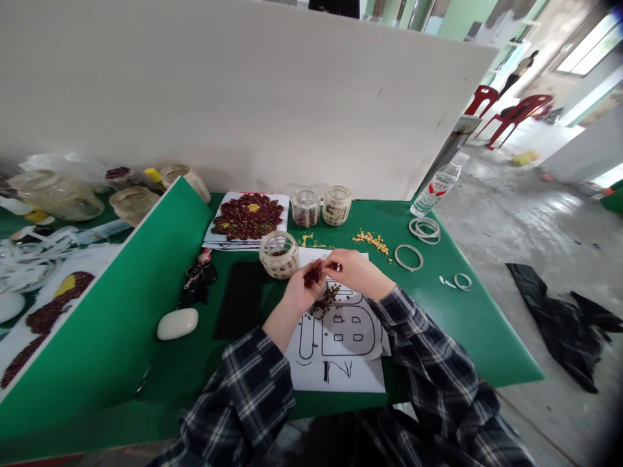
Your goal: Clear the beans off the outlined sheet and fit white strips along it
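Note:
My left hand (pixel 302 290) is cupped palm-up around a small heap of dark red beans (pixel 313 277). Over that palm, my right hand (pixel 348 267) has its fingers pinched, with dark red beans showing at the fingertips. Both hands hover above a white paper sheet (pixel 360 377) printed with black outline shapes. Small dark green-brown beans (pixel 325 302) lie scattered on the sheet just below the hands. A glass jar (pixel 279 255) wrapped in pale tape, with some red beans inside, stands beside my left hand.
Two more jars, a clear jar (pixel 306 207) and a taped jar (pixel 337 206), stand behind. Yellow corn kernels (pixel 372 242), tape rolls (pixel 409 257) and a water bottle (pixel 439 186) are at right. A bean flower picture (pixel 250 217), black phone-like slab (pixel 238 300), white mouse (pixel 178 323) and green divider (pixel 107 305) are left.

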`<state>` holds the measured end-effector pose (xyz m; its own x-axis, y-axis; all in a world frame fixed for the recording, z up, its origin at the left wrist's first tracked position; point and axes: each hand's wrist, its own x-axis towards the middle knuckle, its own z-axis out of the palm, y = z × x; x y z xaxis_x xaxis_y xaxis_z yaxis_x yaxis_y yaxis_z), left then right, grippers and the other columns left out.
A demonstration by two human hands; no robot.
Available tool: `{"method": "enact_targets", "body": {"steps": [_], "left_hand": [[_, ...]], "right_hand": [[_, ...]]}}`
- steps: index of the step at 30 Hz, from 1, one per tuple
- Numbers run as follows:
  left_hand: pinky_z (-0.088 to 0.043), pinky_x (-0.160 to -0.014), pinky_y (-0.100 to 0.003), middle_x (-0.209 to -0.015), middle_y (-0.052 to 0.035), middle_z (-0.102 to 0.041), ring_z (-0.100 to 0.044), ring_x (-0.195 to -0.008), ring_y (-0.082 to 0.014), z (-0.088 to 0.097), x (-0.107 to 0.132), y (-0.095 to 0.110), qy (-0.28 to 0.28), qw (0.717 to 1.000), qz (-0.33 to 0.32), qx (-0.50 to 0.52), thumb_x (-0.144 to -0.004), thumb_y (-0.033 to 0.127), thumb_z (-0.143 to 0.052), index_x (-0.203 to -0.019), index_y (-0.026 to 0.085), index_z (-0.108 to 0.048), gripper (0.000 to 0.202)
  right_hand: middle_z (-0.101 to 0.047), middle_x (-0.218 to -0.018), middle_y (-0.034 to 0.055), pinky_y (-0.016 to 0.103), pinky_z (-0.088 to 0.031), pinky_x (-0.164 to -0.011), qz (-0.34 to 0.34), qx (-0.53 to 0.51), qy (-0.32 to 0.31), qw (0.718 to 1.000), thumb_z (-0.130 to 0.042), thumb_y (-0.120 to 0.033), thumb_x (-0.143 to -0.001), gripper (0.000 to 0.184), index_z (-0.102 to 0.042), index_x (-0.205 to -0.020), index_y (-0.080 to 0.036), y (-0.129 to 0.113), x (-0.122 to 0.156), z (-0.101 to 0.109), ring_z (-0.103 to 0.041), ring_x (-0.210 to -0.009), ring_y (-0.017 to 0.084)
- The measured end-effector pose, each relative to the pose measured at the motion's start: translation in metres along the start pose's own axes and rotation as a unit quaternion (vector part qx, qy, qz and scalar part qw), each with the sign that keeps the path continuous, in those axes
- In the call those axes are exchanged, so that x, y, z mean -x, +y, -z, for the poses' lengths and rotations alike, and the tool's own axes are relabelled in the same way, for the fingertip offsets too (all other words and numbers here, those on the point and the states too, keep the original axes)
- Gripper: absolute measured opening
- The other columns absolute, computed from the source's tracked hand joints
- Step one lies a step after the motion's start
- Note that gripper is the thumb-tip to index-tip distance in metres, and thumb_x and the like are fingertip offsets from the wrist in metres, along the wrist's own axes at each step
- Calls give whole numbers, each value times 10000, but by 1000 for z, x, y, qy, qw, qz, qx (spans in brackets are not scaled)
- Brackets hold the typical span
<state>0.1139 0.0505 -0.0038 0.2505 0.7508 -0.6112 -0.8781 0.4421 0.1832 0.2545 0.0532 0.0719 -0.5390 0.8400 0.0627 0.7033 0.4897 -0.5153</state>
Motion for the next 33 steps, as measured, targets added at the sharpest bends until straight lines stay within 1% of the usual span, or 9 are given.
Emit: {"method": "enact_targets", "body": {"steps": [2,5,7,11,16,22,27,33], "left_hand": [[-579,-673,-226,-776,-81,-671,-672,-699,-132,0,2,1,0,1000,5,18,-895,60,-437,-870,94,-614,182],[-585,-678,-214,-768,-76,-664,-672,-703,-126,-1,3,3,7,999,9,40,-906,68,-432,-899,88,-604,173],[-586,-670,-212,-756,-70,-659,-669,-697,-123,-1,3,3,14,999,11,47,-917,74,-415,-905,87,-596,182],[-588,-662,-212,-762,-68,-660,-670,-698,-126,-1,0,4,17,999,9,51,-913,77,-428,-926,87,-593,166],[-584,-660,-204,-758,-65,-658,-674,-704,-125,-1,0,4,21,999,9,46,-904,74,-452,-931,92,-594,146],[-580,-655,-207,-755,-73,-656,-671,-705,-126,-1,1,4,22,999,5,34,-909,80,-449,-917,91,-592,144],[-574,-687,-201,-777,-66,-660,-672,-723,-119,3,-2,3,17,999,7,26,-904,81,-449,-910,113,-598,153],[-572,-675,-204,-754,-75,-663,-666,-685,-120,5,-5,3,15,999,0,30,-893,74,-457,-900,94,-602,147]], "right_hand": [[-695,-798,39,228,-410,-695,-17,9,-48,999,-583,-123,-812,135,-716,-803,-149,5,2,0,-593,-738,134],[-713,-748,32,218,-405,-666,-22,34,-141,989,-590,-76,-741,173,-740,-769,-157,14,3,-7,-608,-708,137],[-724,-757,32,217,-405,-665,-26,54,-167,984,-579,-62,-725,209,-751,-783,-165,17,2,-14,-617,-705,140],[-728,-756,34,220,-407,-657,-18,80,-171,982,-560,-46,-722,251,-757,-799,-180,17,-1,-24,-629,-712,149],[-730,-772,54,238,-409,-659,-20,119,-155,981,-556,-50,-728,252,-758,-798,-183,12,1,-24,-644,-751,176],[-731,-803,71,244,-409,-661,-29,144,-161,976,-558,-73,-751,241,-759,-809,-191,9,2,-27,-649,-762,184],[-719,-775,100,263,-407,-636,-30,168,-159,972,-533,-83,-769,215,-736,-774,-154,3,2,-29,-653,-755,208],[-711,-778,133,276,-423,-652,-54,190,-159,967,-539,-82,-758,181,-710,-794,-129,-4,2,-33,-662,-765,232]]}}
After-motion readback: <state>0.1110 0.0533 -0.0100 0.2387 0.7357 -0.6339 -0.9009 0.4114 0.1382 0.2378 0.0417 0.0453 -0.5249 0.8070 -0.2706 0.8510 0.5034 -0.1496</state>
